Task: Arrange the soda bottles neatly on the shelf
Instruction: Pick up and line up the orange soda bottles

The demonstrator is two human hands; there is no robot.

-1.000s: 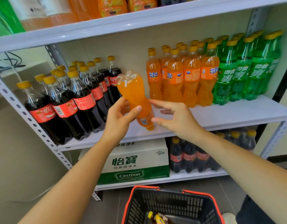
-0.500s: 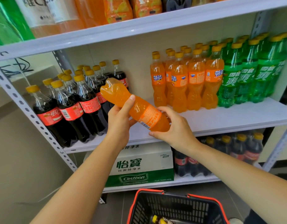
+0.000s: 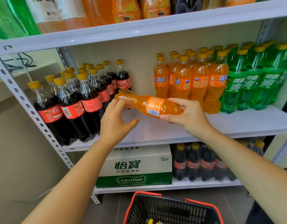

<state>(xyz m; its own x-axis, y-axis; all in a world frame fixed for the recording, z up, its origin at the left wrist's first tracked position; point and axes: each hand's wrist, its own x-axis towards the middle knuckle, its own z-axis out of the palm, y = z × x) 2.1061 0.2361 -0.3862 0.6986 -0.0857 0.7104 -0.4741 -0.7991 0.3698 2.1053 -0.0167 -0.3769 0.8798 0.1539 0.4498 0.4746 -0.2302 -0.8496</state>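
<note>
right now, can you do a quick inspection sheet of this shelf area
surface: white middle shelf, bare gap at its centre
job's things: Fanta bottle held sideways; cola bottles, Fanta row, Sprite bottles standing upright
clutter: nothing seen
hands: right hand grips the bottle's neck end; left hand touches its base end
cables: dark cables left of the shelf upright
surroundings: Cestbon water carton, cola pack on lower shelf; shopping basket nearest the camera

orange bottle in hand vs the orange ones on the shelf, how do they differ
The held bottle lies almost flat, base leftward; the shelved bottles stand upright. The held bottle's cap is hidden in the right hand; the shelved bottles show yellow caps. Both have orange soda and labels.
</note>
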